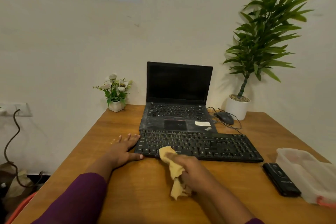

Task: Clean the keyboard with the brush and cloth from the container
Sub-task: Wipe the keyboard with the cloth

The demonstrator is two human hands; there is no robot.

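Black keyboard (200, 146), matte plastic, low and rectangular, pale legends on keys; flat on wood-grain counter (145, 187), just in front of dusty open laptop (178, 96). Yellow cloth (172, 165), soft, crumpled, bunched in right grip (192, 171), fingers clamped round it, upper end on keyboard's front-left keys, tail down on counter. Left grip (121, 148) spread flat, fingers straight, against keyboard's left end. Translucent plastic container (305, 169) at right, slim black oblong object (281, 179) just beside it.

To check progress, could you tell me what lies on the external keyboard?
The yellow cloth, gripped by the right hand, rests on front keys of the keyboard; keys under it are hidden.
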